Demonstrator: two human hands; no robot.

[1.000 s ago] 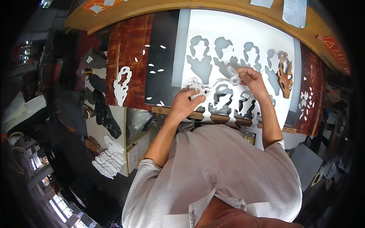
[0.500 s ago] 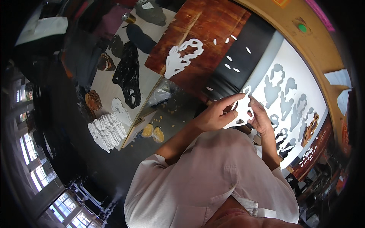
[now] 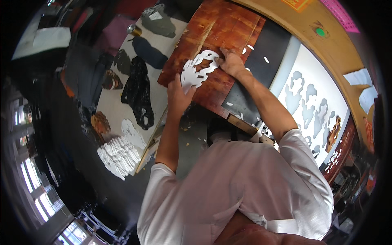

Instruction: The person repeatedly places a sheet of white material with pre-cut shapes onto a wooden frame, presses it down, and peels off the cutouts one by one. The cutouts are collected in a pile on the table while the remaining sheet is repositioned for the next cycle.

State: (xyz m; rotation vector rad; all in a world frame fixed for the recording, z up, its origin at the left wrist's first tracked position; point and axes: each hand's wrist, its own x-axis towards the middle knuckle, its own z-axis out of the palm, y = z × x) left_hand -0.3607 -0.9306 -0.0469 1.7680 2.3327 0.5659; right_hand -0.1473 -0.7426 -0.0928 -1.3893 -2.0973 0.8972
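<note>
White cut-out pieces (image 3: 190, 75), looped at one end and shaped like flat shoe-upper parts, lie in a small pile on the red-brown board (image 3: 222, 20). My left hand (image 3: 177, 98) is closed around their near left end, thumb on one side and fingers on the other. At the far right end, the fingers of my right hand (image 3: 232, 64) press in against the looped tip. How many layers the pile has cannot be made out.
A white sheet (image 3: 303, 61) with several cut-out holes lies at right, a brown openwork form (image 3: 334, 132) on it, beneath a yellow beam (image 3: 347, 57). Small white scraps dot the black strip (image 3: 261, 69). A side table at left bears a black plastic bag (image 3: 136, 92) and stacked white pieces (image 3: 118, 153).
Both hands have moved left and away from me, from beside the white sheet to the board. The single white cut-out they held is now with the pile, and they grip the pile's two ends.
</note>
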